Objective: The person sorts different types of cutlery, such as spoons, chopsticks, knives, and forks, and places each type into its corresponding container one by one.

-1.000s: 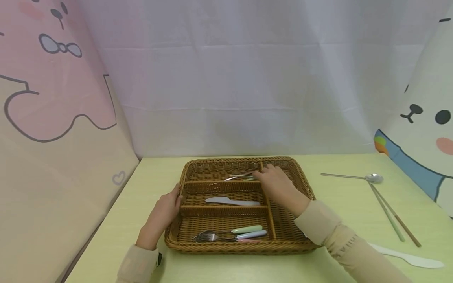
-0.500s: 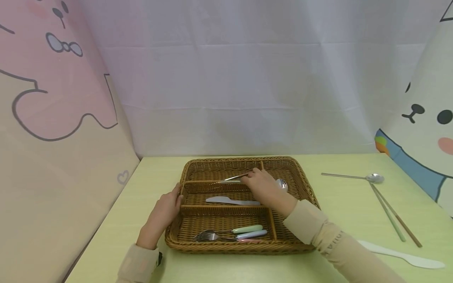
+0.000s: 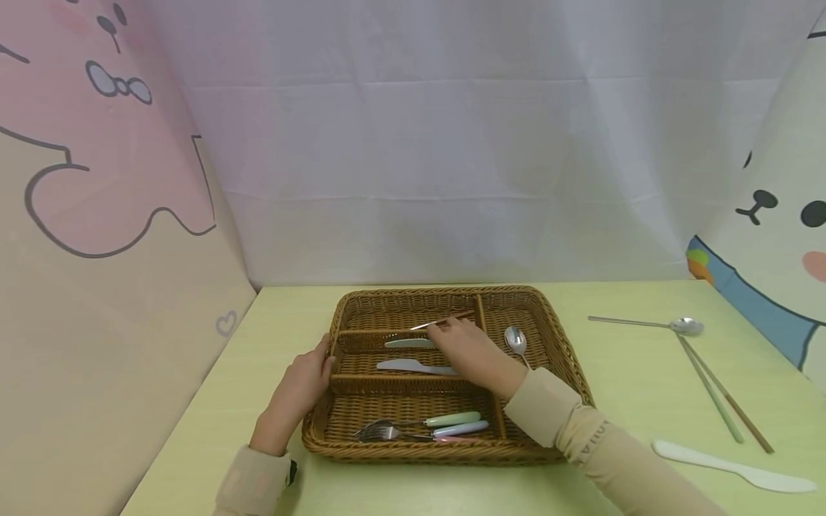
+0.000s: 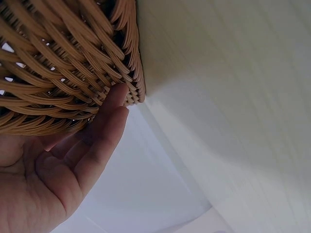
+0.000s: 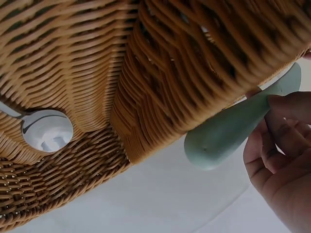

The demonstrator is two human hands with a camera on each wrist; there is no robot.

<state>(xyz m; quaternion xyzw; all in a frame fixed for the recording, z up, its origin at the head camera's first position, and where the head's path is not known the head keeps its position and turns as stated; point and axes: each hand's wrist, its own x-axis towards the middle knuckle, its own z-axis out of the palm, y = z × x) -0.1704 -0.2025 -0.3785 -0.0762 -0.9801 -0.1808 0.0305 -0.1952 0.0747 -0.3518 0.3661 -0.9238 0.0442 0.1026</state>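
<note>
Head view evenly lit; left wrist view dimmer, tabletop (image 4: 204, 131) shadowed beside basket (image 4: 58, 73).

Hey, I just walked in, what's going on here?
A person is handling cutlery at a divided wicker basket. The right hand pinches a green knife at the middle compartment, where a pale knife lies. The left hand holds the basket's left side. Forks lie in the near compartment and a spoon in the right one. Another spoon, chopsticks and a white knife lie on the table, outside the basket.
</note>
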